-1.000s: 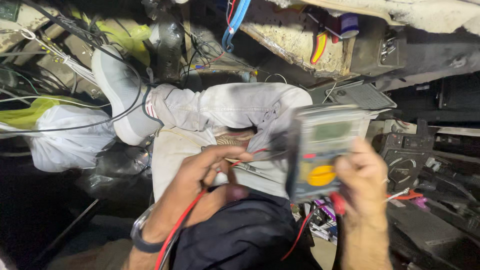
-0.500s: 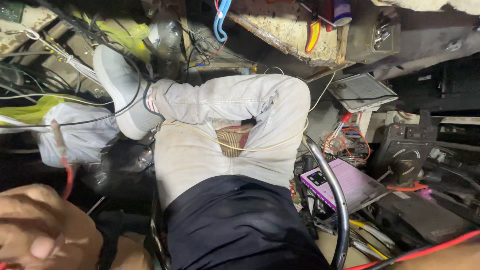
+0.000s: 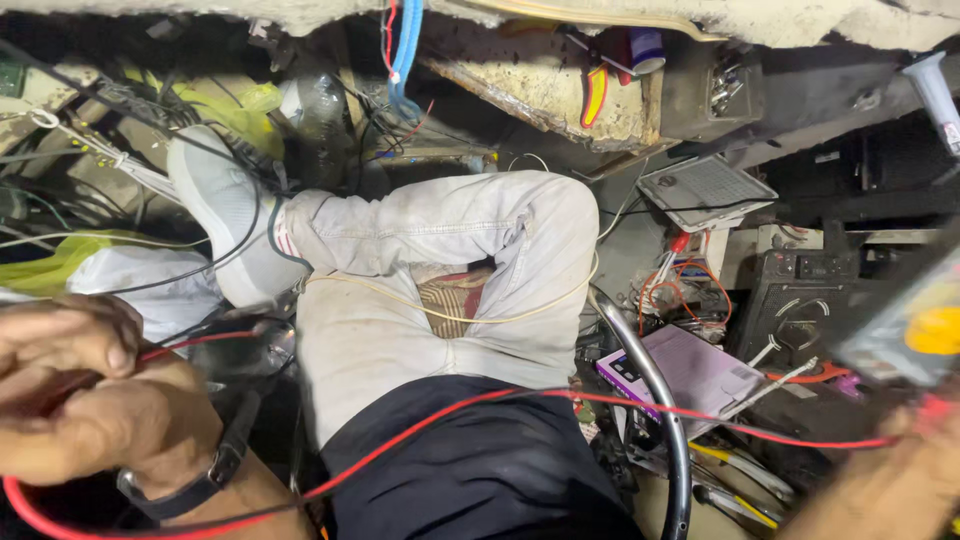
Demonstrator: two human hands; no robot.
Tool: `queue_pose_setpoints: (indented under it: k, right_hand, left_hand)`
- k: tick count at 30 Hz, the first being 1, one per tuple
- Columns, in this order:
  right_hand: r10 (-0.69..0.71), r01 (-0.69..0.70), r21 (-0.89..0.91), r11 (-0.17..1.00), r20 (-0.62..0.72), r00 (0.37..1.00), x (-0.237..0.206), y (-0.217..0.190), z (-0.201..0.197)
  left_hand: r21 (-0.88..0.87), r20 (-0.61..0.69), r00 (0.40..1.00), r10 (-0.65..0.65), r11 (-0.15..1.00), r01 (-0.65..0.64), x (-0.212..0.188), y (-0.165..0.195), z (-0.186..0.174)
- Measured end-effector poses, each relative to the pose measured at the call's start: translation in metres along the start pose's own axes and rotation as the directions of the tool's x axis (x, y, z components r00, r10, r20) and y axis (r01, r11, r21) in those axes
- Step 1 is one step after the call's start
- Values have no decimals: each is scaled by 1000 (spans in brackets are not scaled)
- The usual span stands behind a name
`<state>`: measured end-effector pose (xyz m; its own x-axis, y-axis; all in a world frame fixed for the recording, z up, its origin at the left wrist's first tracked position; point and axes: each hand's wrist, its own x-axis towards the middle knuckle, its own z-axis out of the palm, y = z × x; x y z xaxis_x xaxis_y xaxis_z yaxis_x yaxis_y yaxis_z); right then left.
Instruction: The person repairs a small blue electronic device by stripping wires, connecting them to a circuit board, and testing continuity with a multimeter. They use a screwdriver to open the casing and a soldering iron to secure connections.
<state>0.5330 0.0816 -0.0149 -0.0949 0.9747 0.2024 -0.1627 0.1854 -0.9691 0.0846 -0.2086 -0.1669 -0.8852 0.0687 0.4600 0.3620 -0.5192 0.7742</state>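
My left hand (image 3: 95,400), with a black band on its wrist, is at the lower left, fingers closed around a red test lead (image 3: 480,400). The lead sags across my dark shirt and lap to the right edge. There my right hand (image 3: 885,490) shows blurred in the bottom right corner. It holds up a grey multimeter (image 3: 915,325) with a yellow dial, only partly in frame. My crossed legs in pale trousers (image 3: 440,260) and a white shoe (image 3: 225,225) fill the middle.
A purple box (image 3: 690,370) and a black curved tube (image 3: 655,400) lie right of my knee. Behind them are a black speaker cabinet (image 3: 805,305) and a small grey panel (image 3: 705,190). Tangled wires crowd the left; blue cables (image 3: 405,40) hang at the top.
Both hands were together over my lap with the meter. They have since spread apart: the left to the lower left, the right with the meter to the right edge, stretching the red lead between them.
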Motion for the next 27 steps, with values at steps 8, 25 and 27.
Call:
queue_pose_setpoints:
  k: [8,25,27]
  right_hand:
    - [538,-534,-77,842,192,821,-46,188,69]
    - [68,115,-673,730,239,969,-60,180,104]
    - [-67,320,-723,612,356,932,-68,161,110]
  left_hand:
    - [-335,574,814,-90,881,333,-1,17,-26]
    - [-353,848,524,80,823,445,-10,43,85]
    - [-352,858,504,101,830,433,-9,54,108]
